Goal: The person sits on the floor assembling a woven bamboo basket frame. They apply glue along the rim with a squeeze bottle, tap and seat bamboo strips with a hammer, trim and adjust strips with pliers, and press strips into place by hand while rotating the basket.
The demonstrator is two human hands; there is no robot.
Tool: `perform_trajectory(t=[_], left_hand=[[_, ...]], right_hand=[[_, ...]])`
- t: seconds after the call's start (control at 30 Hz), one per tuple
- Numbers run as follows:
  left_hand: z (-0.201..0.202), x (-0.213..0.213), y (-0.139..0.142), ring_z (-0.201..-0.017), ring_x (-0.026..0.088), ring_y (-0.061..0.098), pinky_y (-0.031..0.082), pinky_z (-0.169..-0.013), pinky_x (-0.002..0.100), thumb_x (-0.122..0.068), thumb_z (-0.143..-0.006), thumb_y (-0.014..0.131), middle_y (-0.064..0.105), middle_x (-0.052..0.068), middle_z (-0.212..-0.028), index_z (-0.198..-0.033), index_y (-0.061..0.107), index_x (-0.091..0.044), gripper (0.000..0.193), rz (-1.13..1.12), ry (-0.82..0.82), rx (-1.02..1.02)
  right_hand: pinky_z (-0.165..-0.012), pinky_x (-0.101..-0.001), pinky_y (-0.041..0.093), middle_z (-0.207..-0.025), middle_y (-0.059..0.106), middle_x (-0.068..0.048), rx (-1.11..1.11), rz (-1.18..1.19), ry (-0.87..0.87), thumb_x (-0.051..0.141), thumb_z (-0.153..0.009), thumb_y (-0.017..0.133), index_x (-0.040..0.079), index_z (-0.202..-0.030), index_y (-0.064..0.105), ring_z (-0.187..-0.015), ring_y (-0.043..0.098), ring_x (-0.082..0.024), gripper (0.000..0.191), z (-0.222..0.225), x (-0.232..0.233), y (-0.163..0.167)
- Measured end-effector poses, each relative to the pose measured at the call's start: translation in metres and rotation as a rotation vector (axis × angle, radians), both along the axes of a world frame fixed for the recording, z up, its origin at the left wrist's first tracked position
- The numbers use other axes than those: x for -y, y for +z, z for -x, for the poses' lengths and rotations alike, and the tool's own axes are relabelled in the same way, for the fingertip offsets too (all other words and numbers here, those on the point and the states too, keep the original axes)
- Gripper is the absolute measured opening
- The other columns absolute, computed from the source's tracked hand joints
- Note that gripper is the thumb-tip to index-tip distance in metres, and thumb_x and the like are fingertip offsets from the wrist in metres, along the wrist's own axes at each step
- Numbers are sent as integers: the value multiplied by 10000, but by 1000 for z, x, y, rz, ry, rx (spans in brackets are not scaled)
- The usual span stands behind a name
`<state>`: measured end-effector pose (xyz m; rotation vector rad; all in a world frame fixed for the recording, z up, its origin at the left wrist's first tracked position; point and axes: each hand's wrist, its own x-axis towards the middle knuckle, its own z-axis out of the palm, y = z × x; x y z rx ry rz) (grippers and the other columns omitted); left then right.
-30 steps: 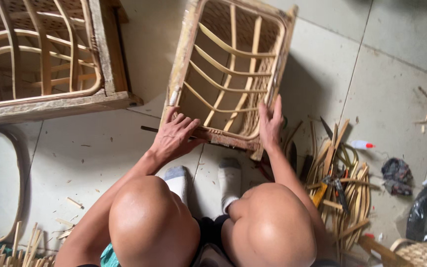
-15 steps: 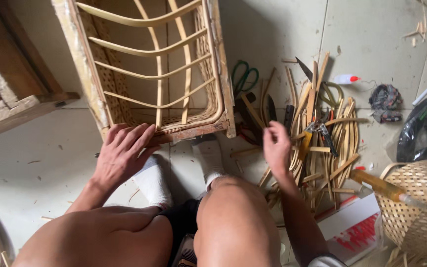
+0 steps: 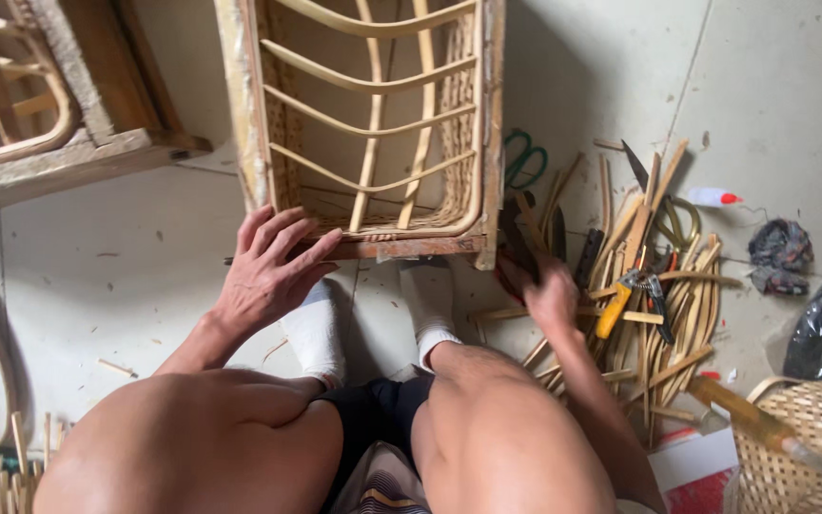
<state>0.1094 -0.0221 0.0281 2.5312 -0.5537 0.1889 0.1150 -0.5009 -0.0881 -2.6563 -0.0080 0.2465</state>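
Second wooden frame (image 3: 59, 143) far left on the tiled floor (image 3: 126, 257). Left hand (image 3: 264, 271) flat on the lower left corner of the rattan chair frame (image 3: 373, 133), fingers spread, tips on its bottom rail; frame stands on the floor ahead of the feet. Right hand (image 3: 546, 290) down in the pile of rattan strips and tools (image 3: 649, 276) just right of the frame, fingers curled, blurred, can't tell what they grip. Woven basket (image 3: 811, 447) bottom right.

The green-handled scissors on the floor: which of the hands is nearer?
Right. The right hand reaches into the tool pile just below the green-handled scissors; the left hand rests across the rattan frame.
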Motion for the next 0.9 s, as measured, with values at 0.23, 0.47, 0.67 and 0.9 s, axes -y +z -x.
perform_trajectory(t=[0.23, 0.47, 0.67, 0.9], left_hand=[[-15, -21, -21, -1424, 260, 461, 402, -1186, 390, -116, -942, 744, 470, 176, -1554, -1584, 348, -42, 757, 965, 541, -476], [-15, -26, -38, -1334, 166, 560, 469, -1124, 308, -54, -933, 739, 526, 122, -1546, -1590, 361, -45, 759, 1390, 583, -673], [-10, -19, -51, -1271, 141, 566, 476, -1101, 300, -70, -970, 720, 547, 117, -1531, -1604, 365, -39, 727, 1464, 624, -598], [-8, -16, -74, -1270, 125, 572, 492, -1072, 250, -113, -1015, 681, 524, 121, -1534, -1599, 341, -25, 681, 1519, 575, -467]], right_hand=[[-620, -328, 495, -868, 656, -134, -30, -330, -189, 99, -1020, 650, -32, -1202, 644, -729, 622, -187, 225, 11, 13, 44], [-428, -225, 458, -660, 616, 0, -351, -549, -114, 218, -1062, 509, 17, -1163, 627, -478, 552, -52, 254, -17, -54, 143], [-596, -321, 534, -769, 673, -96, -19, -312, 425, 148, -1055, 610, -16, -1218, 620, -655, 674, -164, 231, -41, -128, 177], [-669, -368, 594, -1094, 732, -204, 96, -219, 895, 93, -937, 704, -25, -1295, 602, -808, 743, -310, 390, -79, -204, 173]])
